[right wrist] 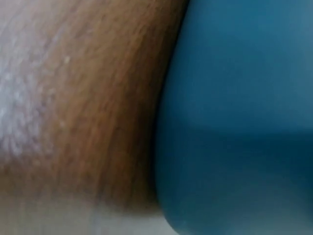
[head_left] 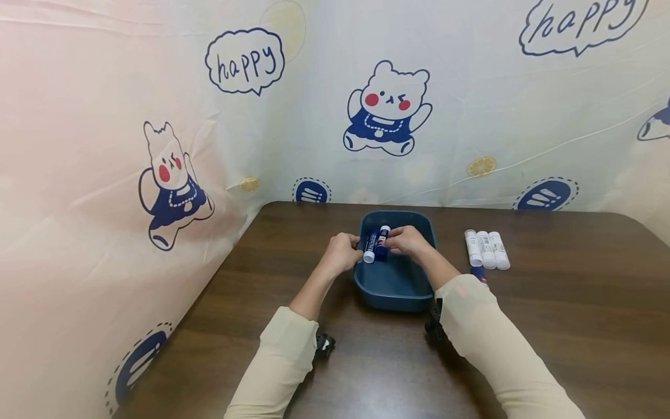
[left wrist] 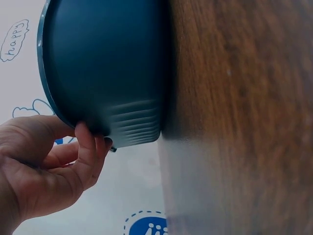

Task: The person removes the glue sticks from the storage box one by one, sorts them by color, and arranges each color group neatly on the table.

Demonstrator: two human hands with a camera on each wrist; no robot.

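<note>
A dark blue plastic bin (head_left: 395, 302) stands on the table. My left hand (head_left: 341, 252) pinches its left rim; in the left wrist view the thumb and fingers of that hand (left wrist: 54, 166) are at the rim of the bin (left wrist: 107, 63). Inside the bin, a blue glue stick with a white end (head_left: 370, 247) lies along the left side. Beside it, my right hand (head_left: 410, 241) pinches a second blue glue stick (head_left: 382, 241), white end pointing away from me. The right wrist view shows only the bin's outer wall (right wrist: 239, 98) and the tabletop, not the hand.
Right of the bin, three white tubes (head_left: 487, 250) lie side by side on the wooden table (head_left: 576, 302). A blue and red piece (head_left: 478, 273) shows just in front of them, partly covered by my right sleeve (head_left: 487, 326). A printed cloth (head_left: 314, 116) hangs behind the table.
</note>
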